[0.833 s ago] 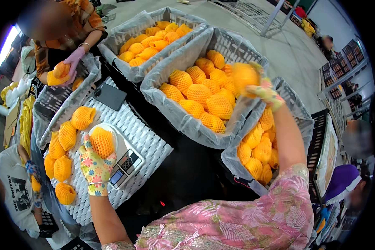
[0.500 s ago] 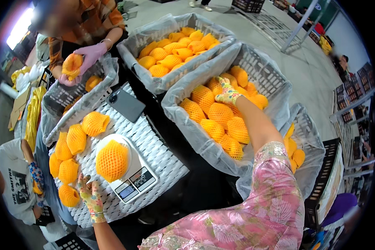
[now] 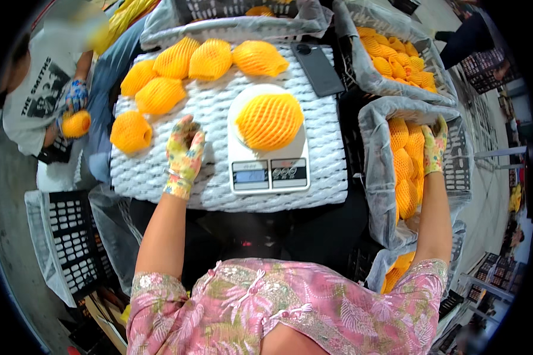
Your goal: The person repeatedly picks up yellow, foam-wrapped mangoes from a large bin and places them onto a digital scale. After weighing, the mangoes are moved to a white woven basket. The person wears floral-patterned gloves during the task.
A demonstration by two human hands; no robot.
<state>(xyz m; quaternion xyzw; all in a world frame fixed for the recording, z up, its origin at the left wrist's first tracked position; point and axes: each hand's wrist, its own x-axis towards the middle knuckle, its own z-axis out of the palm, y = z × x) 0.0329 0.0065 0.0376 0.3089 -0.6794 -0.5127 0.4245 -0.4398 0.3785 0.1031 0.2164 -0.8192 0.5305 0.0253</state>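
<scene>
My left hand (image 3: 185, 152), in a floral glove, hovers at the left of the padded white table top (image 3: 213, 177). Its fingers are loosely curled, the thumb apart, with nothing visible between them. To its right, a large fruit in an orange foam net (image 3: 269, 121) sits on a white digital scale (image 3: 269, 188). My right hand (image 3: 435, 149), gloved alike, reaches into a lined crate (image 3: 376, 177) beside several netted fruits (image 3: 404, 165). Its thumb and fingers are apart, and no fruit shows in its grasp. More netted fruits (image 3: 210, 59) lie along the table's far left side.
A dark phone (image 3: 318, 70) lies at the table's far right corner. Another lined crate of netted fruits (image 3: 397, 59) stands beyond the right one; a further lined crate (image 3: 237, 26) is behind the table. At left, a person's gloved hand (image 3: 77, 97) is near a netted fruit (image 3: 76, 124).
My view has swung left and down, so the table now sits central. The right hand has shifted off the fruits it touched toward the crate's right side. The fruit stays on the scale.
</scene>
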